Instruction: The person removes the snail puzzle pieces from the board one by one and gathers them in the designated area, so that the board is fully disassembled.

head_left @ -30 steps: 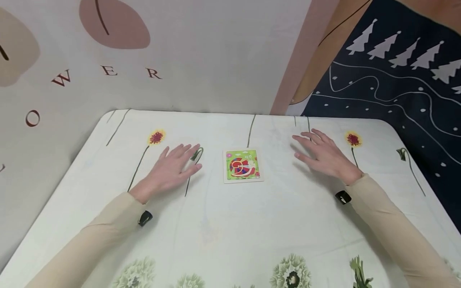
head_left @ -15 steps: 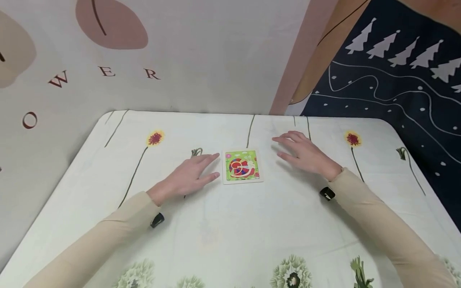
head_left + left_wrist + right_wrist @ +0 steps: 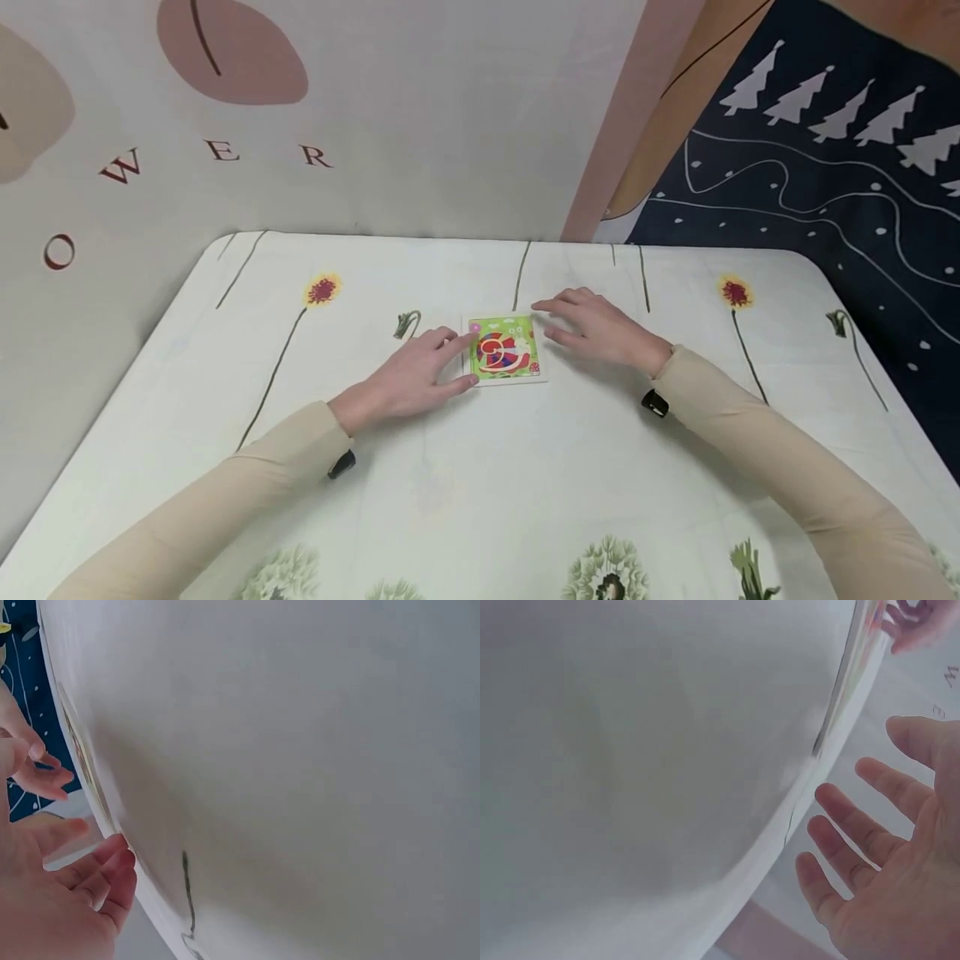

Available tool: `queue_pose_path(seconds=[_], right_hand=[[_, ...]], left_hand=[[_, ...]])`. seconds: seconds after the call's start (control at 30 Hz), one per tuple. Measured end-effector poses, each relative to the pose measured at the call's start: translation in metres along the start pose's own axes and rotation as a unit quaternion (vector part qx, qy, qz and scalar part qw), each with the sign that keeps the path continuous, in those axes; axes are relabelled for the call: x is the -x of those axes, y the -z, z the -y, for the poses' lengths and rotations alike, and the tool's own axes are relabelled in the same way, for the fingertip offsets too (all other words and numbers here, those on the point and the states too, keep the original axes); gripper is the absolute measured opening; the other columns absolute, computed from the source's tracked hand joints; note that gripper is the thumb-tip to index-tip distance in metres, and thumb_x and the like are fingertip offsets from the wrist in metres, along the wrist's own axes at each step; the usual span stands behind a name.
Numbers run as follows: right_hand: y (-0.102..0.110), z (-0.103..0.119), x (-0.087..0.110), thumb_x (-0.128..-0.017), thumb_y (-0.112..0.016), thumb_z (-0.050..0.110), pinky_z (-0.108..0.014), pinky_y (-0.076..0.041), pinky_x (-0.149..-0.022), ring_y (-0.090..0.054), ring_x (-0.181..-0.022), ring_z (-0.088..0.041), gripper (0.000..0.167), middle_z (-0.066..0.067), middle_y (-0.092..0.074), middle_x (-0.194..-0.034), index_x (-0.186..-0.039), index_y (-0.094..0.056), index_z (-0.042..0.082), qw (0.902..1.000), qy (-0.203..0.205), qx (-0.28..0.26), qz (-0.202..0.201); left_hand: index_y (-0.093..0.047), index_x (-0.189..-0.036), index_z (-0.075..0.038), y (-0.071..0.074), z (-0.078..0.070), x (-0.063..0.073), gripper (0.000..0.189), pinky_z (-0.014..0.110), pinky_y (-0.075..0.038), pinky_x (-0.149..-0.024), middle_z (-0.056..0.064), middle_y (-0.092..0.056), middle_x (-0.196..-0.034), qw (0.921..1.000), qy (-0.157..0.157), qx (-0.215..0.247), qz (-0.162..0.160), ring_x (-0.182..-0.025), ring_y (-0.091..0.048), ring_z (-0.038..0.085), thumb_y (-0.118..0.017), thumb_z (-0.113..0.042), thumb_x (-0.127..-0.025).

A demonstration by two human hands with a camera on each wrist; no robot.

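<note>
Far left: pale wall hanging (image 3: 420, 167) with dark red letters, upright behind the white, flower-printed worktop (image 3: 480, 483). Then a red-and-yellow printed flower (image 3: 322, 290) on the cloth. Next, beige left sleeve (image 3: 247, 471), small black device (image 3: 342, 464) at its wrist.

Left hand (image 3: 405, 379): at near-left side of the picture board, index fingertip over its left part, thumb tip at its lower left corner; contact unclear. Left grip wide, thumb and index well apart, nothing grasped.

Middle: small square picture board, pale border, bright green with red-and-blue snail (image 3: 508, 354), flat on the worktop between the hands.

Right hand (image 3: 603, 332): just right of the board, index fingertip near its upper right corner, thumb tip just beside the right edge. Right grip wide, fingers spread, holding nothing.

Then beige right sleeve (image 3: 772, 433). Far right: dark blue cloth (image 3: 817, 187) with white trees, behind the worktop.
</note>
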State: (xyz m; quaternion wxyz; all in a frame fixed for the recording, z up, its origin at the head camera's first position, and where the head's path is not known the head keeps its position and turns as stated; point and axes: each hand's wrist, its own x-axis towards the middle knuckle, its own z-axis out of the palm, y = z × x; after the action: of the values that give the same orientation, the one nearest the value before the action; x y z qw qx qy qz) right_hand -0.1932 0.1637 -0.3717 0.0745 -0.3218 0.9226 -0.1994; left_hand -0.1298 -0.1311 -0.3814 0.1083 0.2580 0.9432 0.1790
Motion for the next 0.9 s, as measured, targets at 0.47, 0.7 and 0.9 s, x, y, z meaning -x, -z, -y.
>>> queue_pose_path(seconds=[0.47,0.7,0.9], right_hand=[[-0.012,0.023,-0.021,-0.098,-0.062,0.02,-0.038,-0.051,-0.087,-0.059,-0.098,-0.02,0.039,-0.009,-0.063,-0.118,-0.136,-0.061,0.01,0.9977,0.008,-0.057,0.036],[-0.02,0.03,-0.033,-0.098,-0.062,0.016,-0.029,-0.049,-0.077,-0.059,-0.089,-0.016,0.037,-0.008,-0.062,-0.109,-0.134,-0.062,0.007,0.9935,0.03,-0.092,0.059],[-0.024,0.04,-0.043,-0.1,-0.059,0.015,-0.028,-0.048,-0.077,-0.055,-0.089,-0.017,0.035,-0.009,-0.063,-0.115,-0.134,-0.062,0.008,0.9933,0.033,-0.078,0.079]], left_hand=[[-0.05,-0.147,-0.012,-0.008,0.016,-0.015,0.053,0.038,-0.037,-0.088,0.015,-0.047,-0.122,0.9944,-0.074,0.075,-0.003,-0.105,-0.044,0.026,-0.063,-0.021,-0.095],[-0.05,-0.147,-0.016,-0.011,0.024,-0.017,0.054,0.039,-0.034,-0.09,0.014,-0.046,-0.121,0.9911,-0.069,0.114,0.005,-0.106,-0.041,0.026,-0.064,-0.022,-0.095],[-0.055,-0.143,-0.013,-0.015,0.026,-0.016,0.051,0.038,-0.032,-0.088,0.012,-0.048,-0.116,0.9902,-0.088,0.105,-0.027,-0.101,-0.041,0.025,-0.065,-0.019,-0.093]])
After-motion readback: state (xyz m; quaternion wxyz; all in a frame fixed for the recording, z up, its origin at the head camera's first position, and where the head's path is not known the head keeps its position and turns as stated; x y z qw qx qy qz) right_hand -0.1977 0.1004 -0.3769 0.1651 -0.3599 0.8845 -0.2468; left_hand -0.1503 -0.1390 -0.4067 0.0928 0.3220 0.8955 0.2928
